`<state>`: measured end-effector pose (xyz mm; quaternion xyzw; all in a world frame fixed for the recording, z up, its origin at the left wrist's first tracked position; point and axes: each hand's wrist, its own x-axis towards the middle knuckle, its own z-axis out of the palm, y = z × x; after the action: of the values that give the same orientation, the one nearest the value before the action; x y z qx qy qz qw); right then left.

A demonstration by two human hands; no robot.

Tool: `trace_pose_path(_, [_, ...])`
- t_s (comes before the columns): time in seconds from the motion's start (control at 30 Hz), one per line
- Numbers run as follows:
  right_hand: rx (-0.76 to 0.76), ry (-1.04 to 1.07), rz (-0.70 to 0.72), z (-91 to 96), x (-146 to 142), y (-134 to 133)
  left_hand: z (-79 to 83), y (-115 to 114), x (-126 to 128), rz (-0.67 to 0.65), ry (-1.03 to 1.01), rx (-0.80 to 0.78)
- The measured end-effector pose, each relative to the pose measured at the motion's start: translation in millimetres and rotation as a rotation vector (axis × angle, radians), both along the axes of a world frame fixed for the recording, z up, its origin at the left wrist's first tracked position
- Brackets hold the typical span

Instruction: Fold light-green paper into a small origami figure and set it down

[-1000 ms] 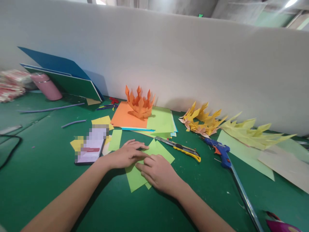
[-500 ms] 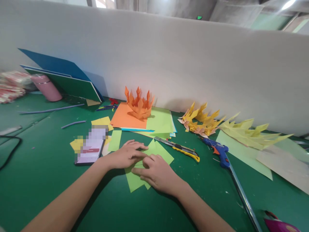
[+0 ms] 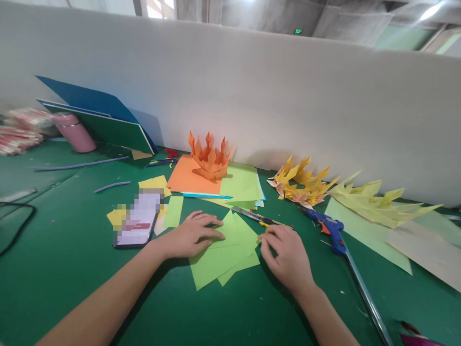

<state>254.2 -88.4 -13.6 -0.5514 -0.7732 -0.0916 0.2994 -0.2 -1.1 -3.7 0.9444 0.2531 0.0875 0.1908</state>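
Note:
Several overlapping sheets of light green paper (image 3: 221, 262) lie on the green table in front of me. My left hand (image 3: 192, 234) rests on their upper left part, palm down with fingers stretched out. At the right corner of the paper, my right hand (image 3: 288, 257) has its fingers curled in, thumb and fingertips pinching the corner. Just behind the sheets lies a utility knife (image 3: 252, 215), its yellow-edged handle partly hidden by my right hand.
A phone (image 3: 139, 226) lies left of the paper. An orange paper crown (image 3: 211, 166) stands on coloured sheets (image 3: 241, 181) behind. To the right are a yellow paper crown (image 3: 306, 190), a pale yellow-green one (image 3: 382, 204) and a blue glue gun (image 3: 333, 230). A pink bottle (image 3: 77, 133) stands back left.
My right hand has moved right, from the middle of the green paper to its right corner, uncovering the sheets and covering part of the knife handle. My left hand stays on the paper.

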Motion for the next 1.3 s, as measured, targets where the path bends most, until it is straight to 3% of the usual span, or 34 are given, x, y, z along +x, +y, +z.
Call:
trace_pose_path(0.1, [0.050, -0.057, -0.157, -9.6, 14, 11, 1.0, -3, 1, -0.012, -0.032, 0.059])
trace_pose_path(0.27, [-0.096, -0.064, -0.159, -25.9, 25, 25, 5.2, -5, 4, -0.009, -0.033, 0.065])
trace_pose_path(0.37, [-0.079, -0.018, -0.155, -25.6, 27, 21, 6.6, -5, 5, -0.013, -0.030, 0.046])
trace_pose_path(0.57, [-0.125, -0.035, -0.018, -18.0, 24, 11, 11.0, -10, 6, 0.030, -0.056, -0.041])
trace_pose_path(0.87, [-0.242, -0.031, 0.115, -11.2, 16, 9, 7.7, -9, 5, -0.009, -0.056, 0.013])
trace_pose_path(1.3, [-0.167, 0.036, 0.210, -21.0, 20, 18, -1.1, 1, 7, -0.017, -0.111, -0.043])
